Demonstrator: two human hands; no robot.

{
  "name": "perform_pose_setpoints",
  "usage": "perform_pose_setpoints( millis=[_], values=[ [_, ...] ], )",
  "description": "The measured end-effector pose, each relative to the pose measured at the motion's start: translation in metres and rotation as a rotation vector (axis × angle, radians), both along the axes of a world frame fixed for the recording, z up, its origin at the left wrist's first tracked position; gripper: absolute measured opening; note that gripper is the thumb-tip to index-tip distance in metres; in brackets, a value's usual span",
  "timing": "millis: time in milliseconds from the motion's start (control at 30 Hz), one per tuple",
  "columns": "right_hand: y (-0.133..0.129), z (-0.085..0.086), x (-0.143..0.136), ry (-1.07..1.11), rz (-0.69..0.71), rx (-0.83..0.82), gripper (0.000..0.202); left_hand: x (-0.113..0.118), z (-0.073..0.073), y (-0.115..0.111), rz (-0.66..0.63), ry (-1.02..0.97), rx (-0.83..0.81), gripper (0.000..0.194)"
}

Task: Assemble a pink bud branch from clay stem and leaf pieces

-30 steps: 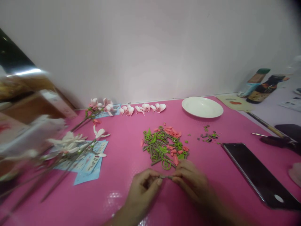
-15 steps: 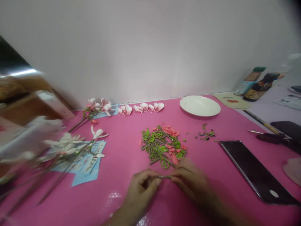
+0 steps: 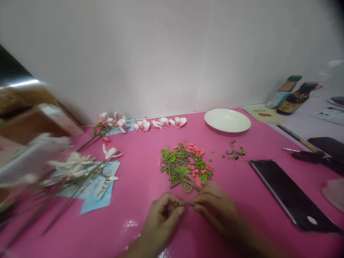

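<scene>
My left hand (image 3: 164,219) pinches one end of a small brownish-grey stem piece (image 3: 187,203) between thumb and fingers. The other end is in the fingertips of my right hand (image 3: 215,205), so the piece spans the short gap between both hands. Just beyond them lies a pile of loose parts (image 3: 176,165): grey-brown sticks, green rings and leaves, and coral-pink pieces. A scatter of tiny dark and green bits (image 3: 236,153) lies right of the pile. Pale pink petals (image 3: 163,123) form a row near the wall.
A white plate (image 3: 227,120) sits at the back right, with a black phone (image 3: 291,195) nearer. Artificial flowers (image 3: 77,165) lie over blue papers (image 3: 98,202) at left. Bottles (image 3: 295,98) and dark-handled tools (image 3: 309,157) are at right.
The view has shifted very slightly. Both hands keep hold of the stem piece, with slightly more of it showing between the fingertips.
</scene>
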State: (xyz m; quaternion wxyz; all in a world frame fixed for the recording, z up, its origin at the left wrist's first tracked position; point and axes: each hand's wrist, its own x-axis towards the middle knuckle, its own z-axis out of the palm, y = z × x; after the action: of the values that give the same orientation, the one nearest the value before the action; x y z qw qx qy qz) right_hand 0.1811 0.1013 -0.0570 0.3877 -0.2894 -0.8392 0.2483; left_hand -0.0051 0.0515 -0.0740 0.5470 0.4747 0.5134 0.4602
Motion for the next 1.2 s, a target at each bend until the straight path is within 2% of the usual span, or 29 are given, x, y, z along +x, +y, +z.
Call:
perform_pose_setpoints(
  millis=[100,200,267,400,667,867,1033,1200],
  values=[
    [0.0,-0.006,-0.002,-0.002,0.028,0.013,0.012,0.004,0.001,-0.003,0.004,-0.151,-0.001,0.025],
    [-0.001,-0.014,-0.005,0.023,0.047,0.05,0.013,0.007,-0.001,-0.005,-0.066,-0.229,-0.012,0.024],
    [-0.001,-0.018,-0.006,0.031,0.049,0.056,0.014,0.008,-0.003,-0.005,-0.134,-0.235,-0.003,0.026],
    [-0.002,-0.016,-0.007,0.05,0.052,0.039,0.015,0.006,-0.004,-0.005,-0.175,-0.16,0.012,0.028],
    [-0.007,-0.004,-0.005,0.049,0.09,-0.276,0.009,0.009,-0.007,-0.003,-0.116,-0.283,-0.053,0.03],
    [-0.008,0.002,-0.002,0.084,-0.019,-0.372,0.011,0.006,0.0,-0.001,-0.052,-0.179,-0.001,0.032],
    [-0.005,0.004,-0.002,0.11,-0.014,-0.324,0.009,0.004,0.004,-0.001,-0.014,-0.087,-0.006,0.037],
    [-0.005,0.003,-0.001,0.121,0.013,-0.331,0.008,0.002,-0.001,-0.001,0.012,0.012,-0.005,0.038]
  ],
)
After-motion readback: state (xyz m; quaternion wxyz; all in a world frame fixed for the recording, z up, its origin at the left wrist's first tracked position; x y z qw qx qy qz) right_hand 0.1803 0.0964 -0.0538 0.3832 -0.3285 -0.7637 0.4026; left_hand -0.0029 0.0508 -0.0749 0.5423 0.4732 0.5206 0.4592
